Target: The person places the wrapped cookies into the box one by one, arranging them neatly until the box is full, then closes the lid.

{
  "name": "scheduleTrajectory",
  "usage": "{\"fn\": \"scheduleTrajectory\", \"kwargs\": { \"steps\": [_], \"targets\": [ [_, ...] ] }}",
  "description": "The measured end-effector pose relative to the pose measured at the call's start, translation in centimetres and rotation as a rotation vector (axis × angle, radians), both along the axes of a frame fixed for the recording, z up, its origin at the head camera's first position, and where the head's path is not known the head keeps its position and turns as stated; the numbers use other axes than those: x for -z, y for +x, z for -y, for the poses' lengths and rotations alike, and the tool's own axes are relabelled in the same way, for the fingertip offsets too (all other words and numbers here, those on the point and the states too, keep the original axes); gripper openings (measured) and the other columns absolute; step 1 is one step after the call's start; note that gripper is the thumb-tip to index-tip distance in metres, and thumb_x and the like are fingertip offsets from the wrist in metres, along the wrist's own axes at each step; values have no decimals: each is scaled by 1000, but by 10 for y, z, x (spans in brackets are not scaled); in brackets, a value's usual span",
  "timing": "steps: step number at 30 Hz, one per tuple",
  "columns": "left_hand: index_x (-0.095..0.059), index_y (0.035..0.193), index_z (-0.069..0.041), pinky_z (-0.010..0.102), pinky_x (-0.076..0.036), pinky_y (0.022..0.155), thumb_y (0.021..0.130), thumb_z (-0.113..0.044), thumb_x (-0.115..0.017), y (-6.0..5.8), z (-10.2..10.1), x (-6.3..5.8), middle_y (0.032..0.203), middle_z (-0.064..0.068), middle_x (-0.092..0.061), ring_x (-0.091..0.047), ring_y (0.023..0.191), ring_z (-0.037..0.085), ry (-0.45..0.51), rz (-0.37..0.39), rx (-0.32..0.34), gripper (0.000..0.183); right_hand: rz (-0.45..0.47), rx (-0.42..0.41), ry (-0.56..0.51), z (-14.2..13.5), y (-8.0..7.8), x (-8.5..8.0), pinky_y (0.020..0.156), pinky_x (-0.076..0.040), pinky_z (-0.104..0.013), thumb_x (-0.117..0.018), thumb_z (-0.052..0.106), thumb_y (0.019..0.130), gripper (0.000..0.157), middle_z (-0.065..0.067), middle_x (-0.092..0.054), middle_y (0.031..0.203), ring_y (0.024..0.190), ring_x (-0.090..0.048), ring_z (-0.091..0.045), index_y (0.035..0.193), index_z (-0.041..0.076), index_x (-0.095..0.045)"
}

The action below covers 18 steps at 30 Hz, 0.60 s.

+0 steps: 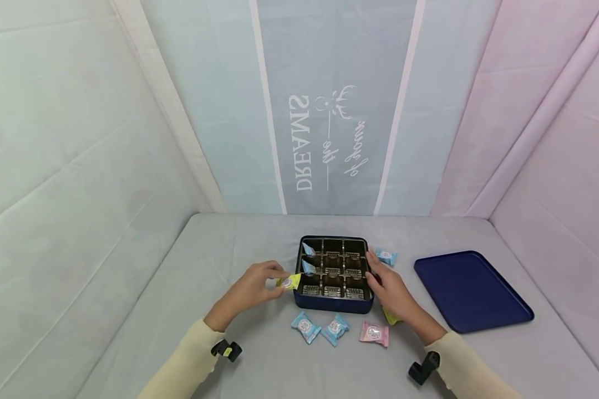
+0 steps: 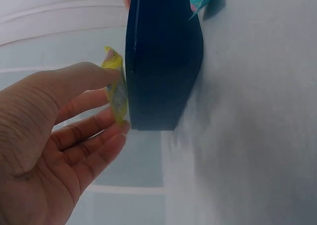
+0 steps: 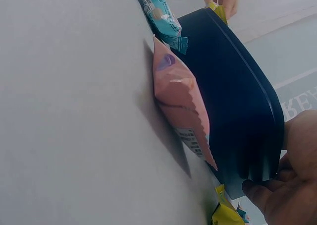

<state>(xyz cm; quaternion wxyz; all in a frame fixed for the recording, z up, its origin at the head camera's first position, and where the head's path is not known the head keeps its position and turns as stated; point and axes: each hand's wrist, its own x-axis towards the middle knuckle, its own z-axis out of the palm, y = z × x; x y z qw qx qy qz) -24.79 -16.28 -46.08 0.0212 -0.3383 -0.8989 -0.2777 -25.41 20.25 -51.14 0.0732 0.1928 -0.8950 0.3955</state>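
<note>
A dark blue box [image 1: 333, 303] with a divided brown inner tray [image 1: 332, 281] stands on the table. Blue-wrapped candies [image 1: 308, 268] lean in its back-left and middle-left compartments. My left hand [image 1: 253, 284] pinches a yellow-wrapped candy [image 1: 290, 282] between thumb and fingers, right at the box's front-left rim. In the left wrist view that yellow candy [image 2: 117, 88] hangs beside the box wall [image 2: 161, 61]. On the opposite side, my right hand [image 1: 393, 288] holds the box by its right rim and wall. The right wrist view shows its fingers [image 3: 270, 197] against the outer wall.
Two blue candies [image 1: 306, 327] and a pink candy [image 1: 374, 334] lie in front of the box. A yellow candy [image 1: 391, 316] is partly hidden under the right hand. Another blue candy [image 1: 386, 256] lies behind it. A flat blue lid [image 1: 474, 292] rests at the right.
</note>
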Motion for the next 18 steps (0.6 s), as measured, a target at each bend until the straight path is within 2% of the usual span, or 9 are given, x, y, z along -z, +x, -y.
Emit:
{"fn": "scheduleTrajectory", "kwargs": {
  "steps": [4, 11, 18],
  "targets": [
    [-72, 125, -2, 32, -57, 72, 90, -12, -78, -1, -4, 1, 108, 1, -68, -64, 87, 12, 20, -20, 24, 36, 4, -3, -4, 0, 0, 1, 112, -36, -56, -52, 11, 107, 55, -21, -26, 163, 146, -32, -38, 155, -5, -32],
    [-73, 124, -4, 41, -58, 75, 89, -10, -79, 0, -12, 0, 109, 2, -68, -65, 92, 14, 45, -22, 50, 36, 8, -7, -2, 0, -2, 2, 112, -35, -56, -52, 12, 107, 55, -22, -25, 163, 147, -31, -38, 156, -4, -31],
    [-76, 120, -7, 41, -59, 77, 89, -12, -80, -1, -21, 6, 109, 2, -69, -65, 95, 15, 77, -22, 53, 32, -1, -5, -1, -1, -2, 6, 111, -36, -57, -52, 12, 107, 56, -21, -25, 163, 146, -32, -39, 156, -4, -31]
  ]
}}
